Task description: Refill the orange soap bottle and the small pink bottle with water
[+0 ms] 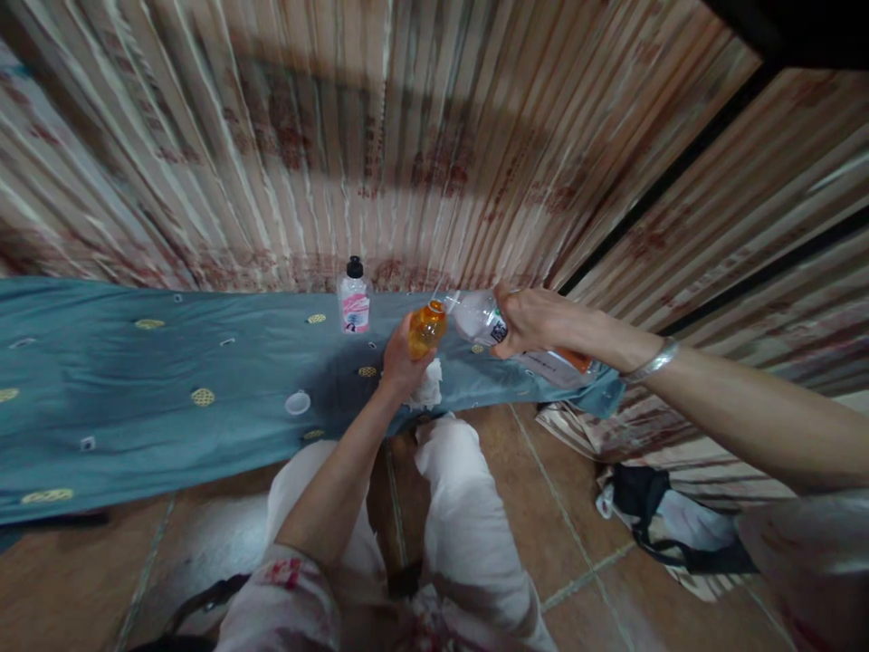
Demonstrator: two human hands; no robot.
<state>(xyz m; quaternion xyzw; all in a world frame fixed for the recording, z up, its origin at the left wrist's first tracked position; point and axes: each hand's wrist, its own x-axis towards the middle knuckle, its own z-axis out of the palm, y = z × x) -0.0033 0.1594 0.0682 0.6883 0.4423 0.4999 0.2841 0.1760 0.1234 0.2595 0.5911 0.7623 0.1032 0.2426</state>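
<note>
My left hand (pixel 402 353) is wrapped round a small orange bottle (pixel 426 331), held tilted above the cloth with its open mouth up. My right hand (pixel 526 319) grips a larger clear bottle (pixel 479 315) with a printed label, tipped so its neck points left. That neck is at the orange bottle's mouth; I cannot tell whether they touch or whether liquid flows. A small clear bottle (pixel 354 303) with a black cap and pink label stands upright to the left. A white tissue (pixel 427 385) lies below my left hand.
A blue patterned cloth (pixel 251 362) covers the long surface before me, with a round, pale lid-like disc (pixel 297 403) on it. Patterned curtains (pixel 326 163) hang behind and at right. A bag and fabric (pixel 669 516) lie on the tiled floor (pixel 543 489).
</note>
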